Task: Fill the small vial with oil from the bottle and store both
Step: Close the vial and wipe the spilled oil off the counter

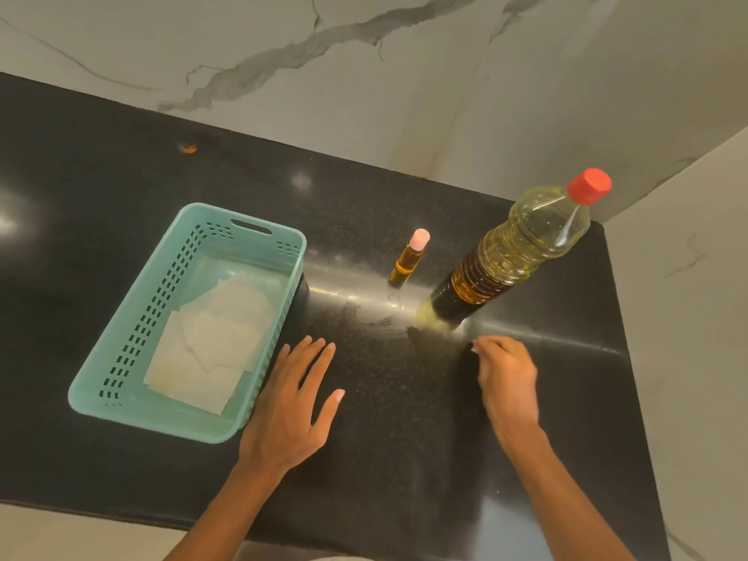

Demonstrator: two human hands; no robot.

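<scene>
Nothing is gripped yet: the left hand [289, 410] is laid flat and open on the table [81, 164] beside the basket [121, 346], the right hand [506, 378] is loosely curled and empty near the capped bottle [510, 253], and the capped vial [409, 259], seemingly filled, is left upright between, ready for storing.

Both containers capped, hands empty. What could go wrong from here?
1. The counter near the oil bottle looks smeared, with a yellowish patch at its base; oily fingers may slip on the tall bottle.
2. The vial is narrow and upright between bottle and basket; a reaching left hand or right hand could tip it.
3. The basket holds loose paper sheets; the bottle may stand unsteadily on them.
</scene>
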